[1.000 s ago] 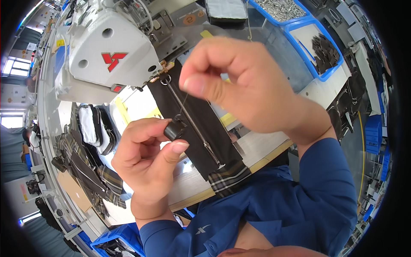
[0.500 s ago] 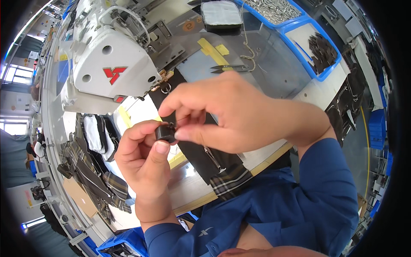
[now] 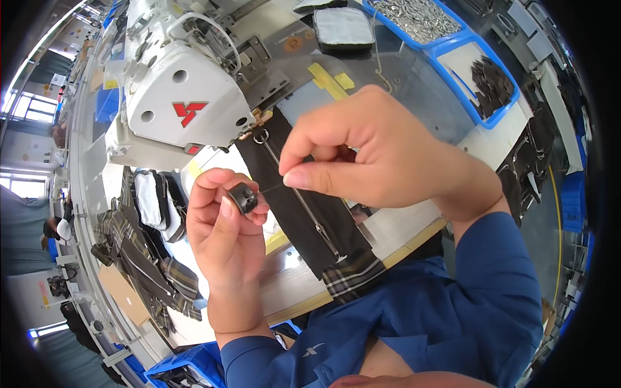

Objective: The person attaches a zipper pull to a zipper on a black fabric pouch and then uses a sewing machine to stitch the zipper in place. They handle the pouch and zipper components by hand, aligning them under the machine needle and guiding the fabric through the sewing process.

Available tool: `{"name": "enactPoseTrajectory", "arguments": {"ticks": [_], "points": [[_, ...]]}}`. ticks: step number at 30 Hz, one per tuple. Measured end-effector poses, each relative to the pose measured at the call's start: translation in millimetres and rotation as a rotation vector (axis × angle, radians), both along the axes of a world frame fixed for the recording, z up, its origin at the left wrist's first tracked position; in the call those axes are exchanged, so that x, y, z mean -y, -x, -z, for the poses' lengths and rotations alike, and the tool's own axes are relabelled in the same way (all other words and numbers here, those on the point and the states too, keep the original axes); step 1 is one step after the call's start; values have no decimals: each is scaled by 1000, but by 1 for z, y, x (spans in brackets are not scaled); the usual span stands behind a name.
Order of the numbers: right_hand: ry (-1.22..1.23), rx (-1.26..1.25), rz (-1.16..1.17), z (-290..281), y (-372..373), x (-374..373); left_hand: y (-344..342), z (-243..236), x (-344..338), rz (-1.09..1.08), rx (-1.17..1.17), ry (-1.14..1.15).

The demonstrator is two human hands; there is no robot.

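Observation:
My left hand [image 3: 225, 233] grips a small black metal bobbin case [image 3: 242, 197] between thumb and fingers, its open face turned up. A fine thread runs from it toward my right hand [image 3: 352, 158], whose thumb and forefinger are pinched on it to the right of the case. Beneath both hands lies a dark fabric strip [image 3: 343, 239] with a metal zipper [image 3: 317, 227] and ring pull [image 3: 261, 136], ending in plaid cloth [image 3: 352, 278] at the bench's front edge. The white sewing machine [image 3: 158, 97] stands behind, at the upper left.
Blue trays of metal parts [image 3: 411, 19] and dark pieces [image 3: 491, 90] sit at upper right, near a white-topped padded piece [image 3: 343, 29] and yellow tape [image 3: 326, 81]. Stacked white pieces [image 3: 150, 197] and plaid pieces [image 3: 129, 258] lie left. A blue crate [image 3: 184, 362] is below.
My right hand came down to the bobbin case, then moved up and right, away from it with the thread. My left hand has tilted the case to face upward.

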State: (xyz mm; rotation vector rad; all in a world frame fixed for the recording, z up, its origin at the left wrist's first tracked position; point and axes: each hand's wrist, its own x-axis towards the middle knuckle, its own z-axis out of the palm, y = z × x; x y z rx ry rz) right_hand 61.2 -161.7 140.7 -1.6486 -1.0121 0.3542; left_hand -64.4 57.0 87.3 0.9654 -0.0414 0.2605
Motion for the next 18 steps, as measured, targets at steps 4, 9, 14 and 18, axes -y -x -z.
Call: {"name": "enactPoseTrajectory", "arguments": {"ticks": [4, 9, 14, 18], "points": [[156, 91, 2, -3, -4, 1, 0, -3, -1, 10, -4, 37], [337, 688, 176, 32, -27, 10, -1, -12, 1, -90, -110, -56], [125, -104, -146, 6, -6, -9, 1, -9, -1, -81, -147, 5], [-91, -641, -275, 30, 7, -26, -2, -11, 4, -113, -126, 9]]}}
